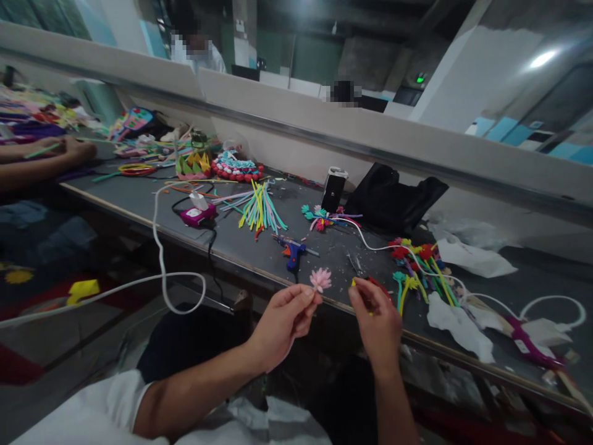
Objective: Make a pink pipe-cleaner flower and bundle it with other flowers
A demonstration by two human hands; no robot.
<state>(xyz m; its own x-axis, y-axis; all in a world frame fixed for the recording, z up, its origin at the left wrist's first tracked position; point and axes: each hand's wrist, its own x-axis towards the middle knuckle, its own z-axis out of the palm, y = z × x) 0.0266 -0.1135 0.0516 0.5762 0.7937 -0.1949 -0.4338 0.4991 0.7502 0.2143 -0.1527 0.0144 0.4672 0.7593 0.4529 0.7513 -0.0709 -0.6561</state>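
Between the thumb and fingers of my left hand (pixel 290 315) is a pink fuzzy flower (pixel 320 279), its petals spread upward above the table's front edge. My right hand (pixel 377 321) is a short way to the right, its fingertips pinched on a small yellow piece (pixel 354 282); most of that piece is hidden. Just beyond the flower lies a blue glue gun (pixel 293 252) with an orange trigger. Behind my right fingers, a red-handled tool (pixel 380 288) is partly covered by the hand.
Loose pipe cleaners (pixel 259 209) fan out mid-table. Finished flowers (pixel 412 250) lie at right, near white plastic (pixel 458 321) and a black bag (pixel 393 198). A white cable (pixel 160 259) loops over the front edge by a purple power strip (pixel 198 213). Another person's hands (pixel 69 151) work at far left.
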